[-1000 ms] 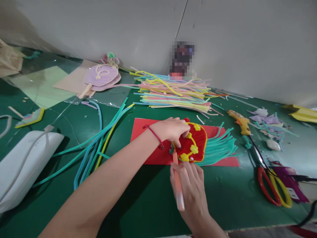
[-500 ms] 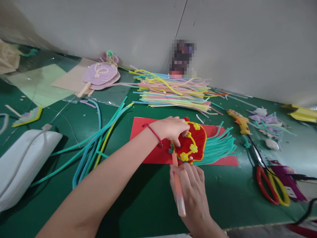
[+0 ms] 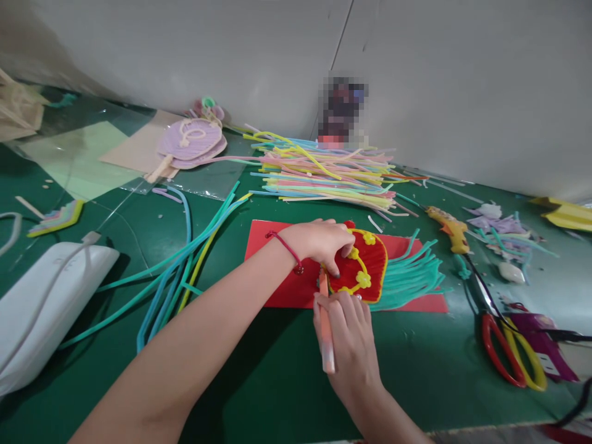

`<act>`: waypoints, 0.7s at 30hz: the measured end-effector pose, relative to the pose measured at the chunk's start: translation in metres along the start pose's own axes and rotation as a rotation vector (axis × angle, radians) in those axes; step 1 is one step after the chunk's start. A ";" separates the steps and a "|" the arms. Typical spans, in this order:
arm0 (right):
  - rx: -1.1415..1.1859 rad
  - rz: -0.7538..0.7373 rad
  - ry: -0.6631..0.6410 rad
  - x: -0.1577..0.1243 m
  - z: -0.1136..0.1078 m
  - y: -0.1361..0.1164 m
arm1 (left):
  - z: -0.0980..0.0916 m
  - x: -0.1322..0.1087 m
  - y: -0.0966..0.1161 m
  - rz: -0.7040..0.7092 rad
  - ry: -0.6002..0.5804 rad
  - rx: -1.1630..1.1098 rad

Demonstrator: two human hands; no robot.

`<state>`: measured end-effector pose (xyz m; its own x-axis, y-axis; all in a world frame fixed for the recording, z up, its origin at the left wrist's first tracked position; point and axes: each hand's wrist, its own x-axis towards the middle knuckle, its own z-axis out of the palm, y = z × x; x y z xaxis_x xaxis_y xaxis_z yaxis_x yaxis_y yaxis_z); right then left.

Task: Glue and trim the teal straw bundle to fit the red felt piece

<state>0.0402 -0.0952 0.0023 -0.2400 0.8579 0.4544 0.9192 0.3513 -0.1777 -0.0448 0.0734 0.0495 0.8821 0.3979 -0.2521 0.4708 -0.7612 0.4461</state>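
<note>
A red pipe-cleaner craft piece with yellow edging, yellow flowers and a teal fringe lies on a red sheet of card. My left hand reaches over its left part, fingers curled and thumb pressing it onto the card. Closed around an orange pen-like marker, my right hand is at the card's near edge. The marker's tip points away from me, at the left edge of the craft piece just below my left thumb. Whether the tip touches the card I cannot tell.
Behind the card lies a pile of pastel pipe cleaners. A yellow glue gun and red-and-yellow-handled scissors are on the right. Left are loose teal and blue pipe cleaners, a white device and a lilac fan.
My right hand and the marker have shifted slightly left and away from me, with the marker now more upright in view. My left hand stays on the craft piece.
</note>
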 end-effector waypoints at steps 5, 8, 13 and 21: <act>-0.049 0.004 -0.033 -0.001 0.004 0.001 | 0.001 0.003 -0.002 0.007 0.011 -0.029; -0.070 -0.011 -0.031 -0.002 0.004 0.001 | 0.001 0.005 -0.001 -0.021 0.026 -0.066; -0.095 0.000 -0.017 0.000 0.005 0.000 | 0.001 0.005 0.001 -0.057 0.030 -0.087; -0.050 0.024 0.047 -0.001 0.000 -0.002 | 0.001 0.002 0.003 -0.035 0.020 -0.015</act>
<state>0.0382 -0.0971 0.0019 -0.2041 0.8467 0.4913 0.9391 0.3111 -0.1460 -0.0415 0.0716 0.0495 0.8650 0.4345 -0.2508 0.5016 -0.7390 0.4498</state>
